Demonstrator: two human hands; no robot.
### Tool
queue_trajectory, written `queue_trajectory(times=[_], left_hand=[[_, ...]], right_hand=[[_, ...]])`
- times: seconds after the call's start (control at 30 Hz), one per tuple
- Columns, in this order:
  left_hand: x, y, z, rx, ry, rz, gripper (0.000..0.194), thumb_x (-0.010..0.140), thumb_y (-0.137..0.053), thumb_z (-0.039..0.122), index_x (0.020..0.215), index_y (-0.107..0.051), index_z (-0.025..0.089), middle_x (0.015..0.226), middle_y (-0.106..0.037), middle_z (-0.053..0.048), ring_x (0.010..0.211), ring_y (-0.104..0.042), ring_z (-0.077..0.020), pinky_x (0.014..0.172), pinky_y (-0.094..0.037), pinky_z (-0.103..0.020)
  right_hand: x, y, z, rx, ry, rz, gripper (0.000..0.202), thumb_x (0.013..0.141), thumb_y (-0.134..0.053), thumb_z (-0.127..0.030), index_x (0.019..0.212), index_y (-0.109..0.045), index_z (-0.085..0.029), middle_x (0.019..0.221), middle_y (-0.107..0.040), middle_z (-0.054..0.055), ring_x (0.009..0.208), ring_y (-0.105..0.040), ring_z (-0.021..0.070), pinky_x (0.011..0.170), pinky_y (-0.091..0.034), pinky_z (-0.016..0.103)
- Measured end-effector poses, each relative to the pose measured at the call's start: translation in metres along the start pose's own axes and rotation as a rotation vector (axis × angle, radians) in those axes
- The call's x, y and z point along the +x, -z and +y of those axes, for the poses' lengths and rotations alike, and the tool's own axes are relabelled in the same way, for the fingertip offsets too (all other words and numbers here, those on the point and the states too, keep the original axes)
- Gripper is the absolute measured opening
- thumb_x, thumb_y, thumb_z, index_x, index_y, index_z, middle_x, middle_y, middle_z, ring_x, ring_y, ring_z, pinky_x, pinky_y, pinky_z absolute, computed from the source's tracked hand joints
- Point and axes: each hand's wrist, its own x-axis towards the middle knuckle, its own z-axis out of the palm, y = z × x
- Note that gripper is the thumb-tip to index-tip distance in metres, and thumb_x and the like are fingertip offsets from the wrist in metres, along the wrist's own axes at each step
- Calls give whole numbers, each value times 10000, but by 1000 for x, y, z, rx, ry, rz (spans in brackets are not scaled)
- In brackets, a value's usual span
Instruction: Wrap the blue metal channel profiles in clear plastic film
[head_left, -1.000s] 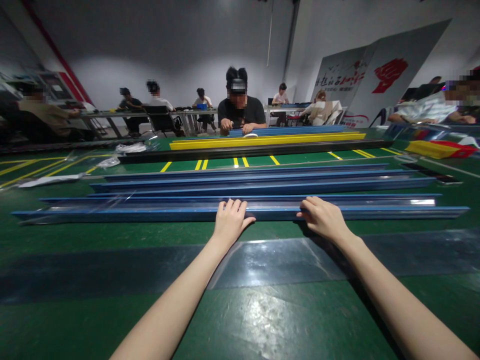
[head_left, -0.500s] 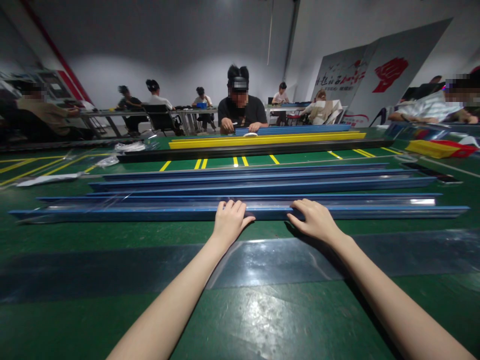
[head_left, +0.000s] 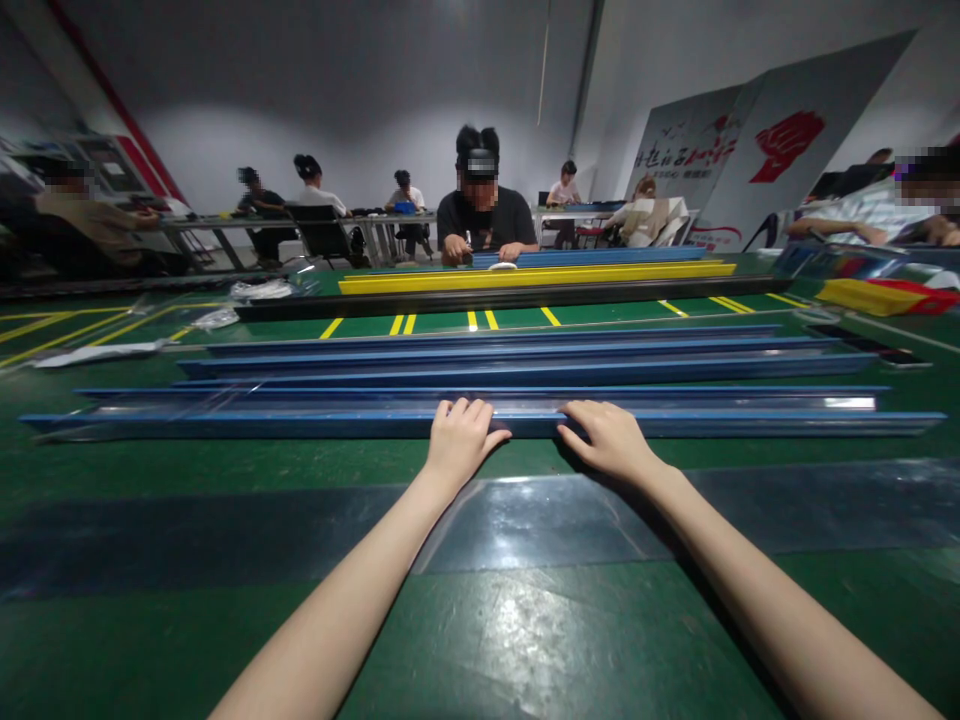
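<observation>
A long blue channel (head_left: 300,427) lies across the green table, with clear film inside it. My left hand (head_left: 460,440) grips its near wall just left of the middle, fingers over the top edge and thumb in front. To the right, my right hand (head_left: 606,436) is curled over the same wall, thumb on the near side. A short stretch of the blue wall shows between the two hands. Nearer to me, a flat clear plastic strip (head_left: 540,520) runs sideways beneath my forearms. Behind lies a second blue channel (head_left: 525,376).
Farther back on the green table (head_left: 525,640) lie a black strip (head_left: 525,297) and a yellow strip (head_left: 540,280). A person (head_left: 484,215) sits opposite, hands at a blue strip. A phone (head_left: 874,345) and a yellow tray (head_left: 862,295) are at the right.
My right hand has slid left along the blue channel's wall, closer to my left hand. My left hand stays where it was.
</observation>
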Motion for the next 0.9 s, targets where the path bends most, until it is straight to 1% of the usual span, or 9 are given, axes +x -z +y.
queue_trajectory(times=[0.37,0.53,0.7,0.9], left_hand=[[0,2,0,9,7,-16,315,790,-520,494,784,-570,184,792,-638,-55,775,-525,-213,676,-293,-326],[0,2,0,3,9,-23,324,793,-512,495,792,-568,176,792,-630,-57,779,-517,-211,681,-296,-323],[0,2,0,-3,5,-24,334,795,-504,498,786,-567,171,782,-626,-52,772,-514,-209,675,-294,-320],[0,1,-1,-11,7,-24,338,797,-496,507,781,-566,177,781,-632,-51,763,-516,-207,673,-290,-320]], right_hand=[[-3,-5,3,11,38,64,322,869,-362,-339,1064,-566,-183,1081,-630,81,960,-572,194,782,-390,297],[-4,-8,3,6,36,99,352,869,-366,-344,1099,-561,-160,1095,-628,93,991,-571,199,810,-400,308],[-6,-11,3,5,49,131,361,876,-359,-337,1120,-549,-149,1155,-601,87,1040,-551,197,843,-394,312],[-6,-12,4,1,57,139,360,883,-348,-349,1105,-551,-151,1126,-613,92,1015,-557,199,824,-387,315]])
